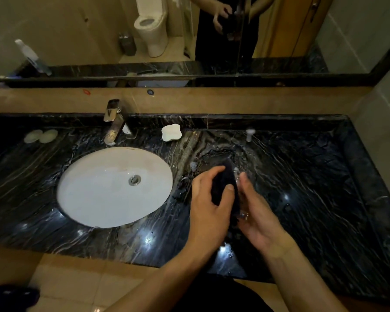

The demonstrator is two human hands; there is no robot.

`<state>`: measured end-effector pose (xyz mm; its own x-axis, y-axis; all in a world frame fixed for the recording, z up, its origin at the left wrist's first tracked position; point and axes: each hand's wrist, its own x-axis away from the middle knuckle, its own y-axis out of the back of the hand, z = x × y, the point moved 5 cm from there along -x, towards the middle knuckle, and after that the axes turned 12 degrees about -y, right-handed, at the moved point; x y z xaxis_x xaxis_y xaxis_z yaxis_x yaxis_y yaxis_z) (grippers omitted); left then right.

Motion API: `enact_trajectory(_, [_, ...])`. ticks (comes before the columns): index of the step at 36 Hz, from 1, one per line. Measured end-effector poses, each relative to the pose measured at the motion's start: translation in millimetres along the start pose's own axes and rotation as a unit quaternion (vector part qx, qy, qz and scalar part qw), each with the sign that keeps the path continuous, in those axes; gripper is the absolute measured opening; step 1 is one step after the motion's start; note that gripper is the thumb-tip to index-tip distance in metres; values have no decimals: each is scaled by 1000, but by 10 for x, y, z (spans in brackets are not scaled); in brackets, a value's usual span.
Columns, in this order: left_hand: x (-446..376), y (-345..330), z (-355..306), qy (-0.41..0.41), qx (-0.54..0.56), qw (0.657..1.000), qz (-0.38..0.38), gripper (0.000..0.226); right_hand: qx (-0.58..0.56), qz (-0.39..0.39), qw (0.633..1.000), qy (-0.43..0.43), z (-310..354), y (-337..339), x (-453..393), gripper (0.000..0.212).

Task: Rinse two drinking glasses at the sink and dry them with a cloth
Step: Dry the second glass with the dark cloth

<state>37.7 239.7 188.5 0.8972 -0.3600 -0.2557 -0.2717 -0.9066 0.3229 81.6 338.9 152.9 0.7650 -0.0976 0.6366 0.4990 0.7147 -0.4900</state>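
Left hand [208, 199]: pinched dark cloth [225, 188] against glass.
Right hand [257, 212]: cradled the drinking glass [242, 199].
Risk: wet glass might slip onto the marble table [313, 188].

You can barely make out the glass [242, 199]: the dark cloth [225, 188] and your left hand [208, 208] cover most of it, and only a clear sliver shows against your right hand [257, 217]. A second glass cannot be picked out.

Both bare forearms reached forward and converged, the left hand [208, 199] curled with thumb and fingers closed in a grip, the right hand [256, 212] cupped just beside that grip, palm inward, fingers extended.
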Motion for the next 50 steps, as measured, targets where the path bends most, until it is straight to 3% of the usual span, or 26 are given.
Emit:
enact_trajectory(2, [-69, 34, 62, 61, 67, 995, -29, 27, 0, 9, 1000, 5, 19, 41, 9, 65])
enact_trajectory(4, [-103, 48, 107, 103, 107, 988, -40, 27, -5, 7, 1000, 15, 27, 61, 10, 42])
enact_trajectory(6, [-92, 68, 49, 67, 62, 995, -35, 29, -24, 10, 1000, 17, 20, 65, -13, 35])
enact_trajectory(12, [192, 2, -79, -60, -92, 994, 3, 36, -60, -18, 998, 10, 17, -58, 10, 53])
enact_trajectory(16, [339, -20, -41, -119, -117, 985, 36, 39, -104, -34, 994, 17, 19, -47, -9, 91])
enact_trajectory(17, [374, -23, -33, -128, -114, 984, 39, 39, -116, -35, 993, 10, 17, -43, -9, 90])
enact_trajectory(19, [429, -21, -22, -129, -89, 987, 31, 40, -122, -24, 992, -11, 12, -37, -18, 66])
enact_trajectory(22, [418, 31, -10, -63, -20, 998, -14, 38, -92, -2, 996, -19, 25, -42, -29, 52])
enact_trajectory(25, [286, 90, -4, 48, 43, 996, -55, 32, -63, 7, 998, -15, 27, -80, -9, 56])
enact_trajectory(28, [84, 145, 84, 153, 155, 972, -88, 25, -11, 20, 999, -28, -11, -98, 0, 66])
enact_trajectory(31, [-94, 179, 151, 203, 175, 961, -63, 20, 68, -36, 997, 14, 14, -85, 2, 60])
enact_trajectory(33, [-160, 185, 170, 189, 151, 969, -50, 19, 104, -76, 990, 54, 51, -81, -7, 45])
enact_trajectory(36, [-202, 170, 157, 126, 78, 988, -39, 19, 100, -56, 992, 46, 20, -155, 17, 37])
enact_trajectory(39, [-141, 159, 68, 25, -25, 999, -32, 26, 25, -18, 999, 36, -27, -189, 7, 58])
enact_trajectory(41, [-48, 120, -37, -48, -69, 996, -18, 31, -55, 10, 998, 19, -47, -155, -41, 59])
enact_trajectory(44, [104, 75, -91, -101, -108, 989, -1, 38, -124, 45, 991, -25, -59, -132, -75, 82])
enact_trajectory(45, [153, 76, -75, -110, -104, 988, -8, 38, -136, 58, 988, -35, -44, -142, -63, 77])
enact_trajectory(47, [239, 100, -31, -105, -76, 991, -25, 37, -130, 69, 988, -36, -1, -154, -21, 43])
enact_trajectory(50, [340, 139, 51, 26, 18, 997, -64, 31, -97, 38, 995, 6, 46, -137, 47, 25])
